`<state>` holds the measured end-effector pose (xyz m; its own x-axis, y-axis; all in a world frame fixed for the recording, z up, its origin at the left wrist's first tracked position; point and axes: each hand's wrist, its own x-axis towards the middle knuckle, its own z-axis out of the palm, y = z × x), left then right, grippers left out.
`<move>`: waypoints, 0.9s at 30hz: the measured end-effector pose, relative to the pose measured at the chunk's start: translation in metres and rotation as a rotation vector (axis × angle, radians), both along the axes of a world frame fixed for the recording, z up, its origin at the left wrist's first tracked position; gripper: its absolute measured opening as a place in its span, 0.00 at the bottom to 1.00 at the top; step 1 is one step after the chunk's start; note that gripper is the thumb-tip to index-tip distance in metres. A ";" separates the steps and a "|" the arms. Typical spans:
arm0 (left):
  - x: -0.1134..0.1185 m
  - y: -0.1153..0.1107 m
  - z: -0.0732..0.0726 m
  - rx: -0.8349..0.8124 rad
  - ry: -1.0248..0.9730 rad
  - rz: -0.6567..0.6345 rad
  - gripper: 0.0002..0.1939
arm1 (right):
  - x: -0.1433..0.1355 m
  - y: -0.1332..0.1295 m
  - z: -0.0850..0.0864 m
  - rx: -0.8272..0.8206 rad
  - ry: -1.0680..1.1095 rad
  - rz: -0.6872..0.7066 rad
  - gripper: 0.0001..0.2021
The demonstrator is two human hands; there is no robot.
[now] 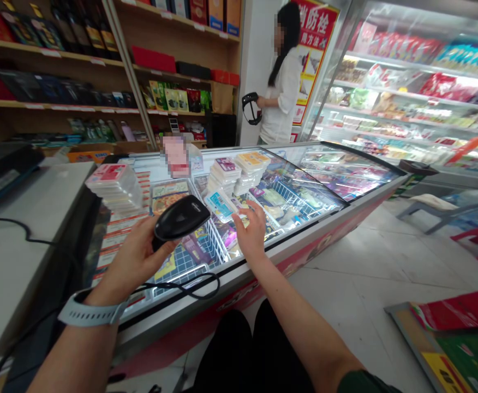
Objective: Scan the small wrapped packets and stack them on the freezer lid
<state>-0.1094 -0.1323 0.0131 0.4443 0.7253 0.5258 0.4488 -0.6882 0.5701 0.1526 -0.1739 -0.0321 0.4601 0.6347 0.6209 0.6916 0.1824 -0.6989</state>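
Note:
A black handheld scanner (pixel 181 218) is gripped in my left hand (pixel 144 245), its head tilted over the glass top of a chest freezer. My right hand (pixel 250 228) is at the edge of a clear flat pack with a blue label (pixel 220 205), fingers partly spread; whether it grips the pack is unclear. Behind that pack stand a stack with purple labels (pixel 225 170) and one with orange labels (pixel 252 164). To the left, another stack of clear packs has a pink label (pixel 112 177).
The chest freezer (pixel 231 279) holds wire baskets of goods. A black cable (pixel 206 295) loops by its front edge. A white counter (pixel 22 218) lies left. A person in white (pixel 282 93) stands behind, near shelves; a grey stool (pixel 439 207) is at the right.

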 end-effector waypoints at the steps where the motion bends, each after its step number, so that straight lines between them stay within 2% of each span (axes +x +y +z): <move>1: 0.001 0.000 0.000 -0.004 -0.001 -0.003 0.20 | 0.000 0.000 0.000 0.001 -0.003 0.000 0.06; 13: 0.000 0.002 -0.006 -0.074 -0.010 -0.032 0.24 | 0.000 0.000 0.000 -0.003 -0.007 0.006 0.05; 19: -0.001 0.005 -0.008 -0.028 -0.002 -0.036 0.23 | 0.001 0.000 0.001 -0.009 -0.001 -0.005 0.04; 23: -0.004 0.006 -0.008 0.031 -0.039 0.021 0.20 | 0.010 0.007 -0.002 -0.040 0.069 -0.035 0.05; 27: -0.005 0.006 -0.006 0.017 -0.182 0.124 0.21 | 0.020 0.017 -0.007 -0.144 0.162 -0.103 0.08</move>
